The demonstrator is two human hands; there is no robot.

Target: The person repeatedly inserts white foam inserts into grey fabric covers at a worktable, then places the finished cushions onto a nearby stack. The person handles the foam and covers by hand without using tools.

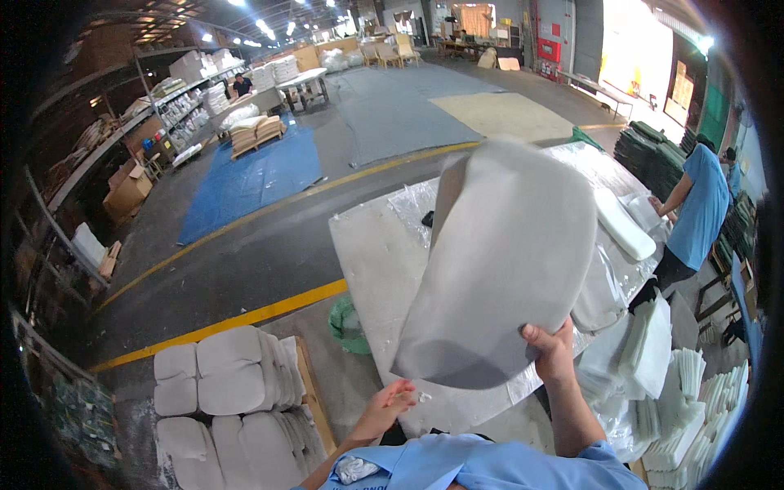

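Workshop floor [269,261] spreads wide around a pale table [371,261] partly covered with clear plastic, and I watch it from afar through the head camera. Nearest me, the left hand [390,408] has its fingers apart and loosely bent with nothing in them, just beside the pad's lower left corner; I can't tell whether a fingertip touches. My right hand [555,353] has hold of the broad pale pad [506,253] by its near right edge, thumb on the facing side, presumably because a rim pinch lets such a thin sheet tilt freely; the other fingers are hidden behind it. That pad stands raised over the table, its far edge blurred, and a second layer shows at its left: a fold or another piece, I can't say. Piled pads [233,367] at near left and white stacks [686,416] at near right probably sit there for easy reach, the latter cut into by the view's dark rim. Beyond the pad lies a small black object [427,219], too covered to identify. Farther right, a co-worker [701,200] in blue leans by a long white piece [625,224]; far off, shelving [175,106] fades into dimness.
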